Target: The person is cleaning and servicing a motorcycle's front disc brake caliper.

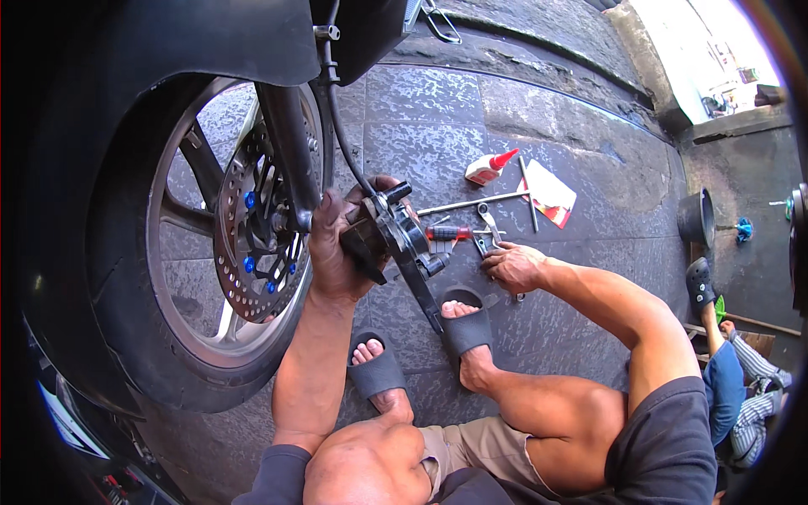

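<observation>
My left hand grips a black brake caliper on a black hose, beside a motorcycle's front wheel with its drilled disc. A long dark piece reaches down from the caliper; I cannot make out what it is. My right hand is closed on a silver wrench low at the floor. Around it lie a red-and-black screwdriver, a T-handle wrench, a white glue bottle with red cap and a white-and-red packet.
The black fender hangs above the wheel on the left. A dark bucket stands at the right, near a green-ended stick. At the right edge another person's leg in a dark clog shows. A raised concrete ledge runs behind the tiles.
</observation>
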`<state>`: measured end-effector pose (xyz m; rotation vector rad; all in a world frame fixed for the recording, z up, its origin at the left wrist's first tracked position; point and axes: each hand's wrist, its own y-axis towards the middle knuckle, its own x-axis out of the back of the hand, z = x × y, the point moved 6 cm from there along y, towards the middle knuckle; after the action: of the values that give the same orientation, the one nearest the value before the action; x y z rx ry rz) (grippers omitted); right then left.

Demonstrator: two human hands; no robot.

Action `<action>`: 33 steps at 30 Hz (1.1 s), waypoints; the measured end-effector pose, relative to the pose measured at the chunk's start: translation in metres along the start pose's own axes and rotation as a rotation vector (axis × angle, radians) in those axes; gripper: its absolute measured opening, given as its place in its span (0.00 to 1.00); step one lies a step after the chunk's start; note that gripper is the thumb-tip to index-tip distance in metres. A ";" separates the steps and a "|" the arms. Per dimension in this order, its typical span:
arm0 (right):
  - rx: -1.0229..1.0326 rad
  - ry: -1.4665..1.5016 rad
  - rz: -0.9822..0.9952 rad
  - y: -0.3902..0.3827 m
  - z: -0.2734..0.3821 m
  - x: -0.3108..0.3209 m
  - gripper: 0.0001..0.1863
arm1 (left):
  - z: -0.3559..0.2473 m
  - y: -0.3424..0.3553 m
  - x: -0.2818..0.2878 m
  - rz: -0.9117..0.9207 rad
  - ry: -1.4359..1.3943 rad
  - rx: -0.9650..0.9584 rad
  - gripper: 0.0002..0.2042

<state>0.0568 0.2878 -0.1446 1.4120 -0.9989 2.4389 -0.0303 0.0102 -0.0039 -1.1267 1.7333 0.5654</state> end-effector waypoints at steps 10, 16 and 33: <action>-0.354 0.135 0.005 0.033 -0.010 0.026 0.11 | 0.005 -0.013 0.002 0.078 0.001 -0.080 0.36; -0.491 0.382 -0.494 0.070 -0.046 0.061 0.10 | 0.008 -0.014 0.011 -0.060 -0.163 -0.050 0.38; -0.281 0.181 -0.430 0.091 -0.071 0.057 0.09 | -0.012 -0.036 -0.040 -0.030 -0.130 -0.013 0.45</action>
<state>-0.0649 0.2504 -0.1650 1.1475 -0.8505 1.9861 0.0008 0.0014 0.0414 -1.0992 1.6006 0.6185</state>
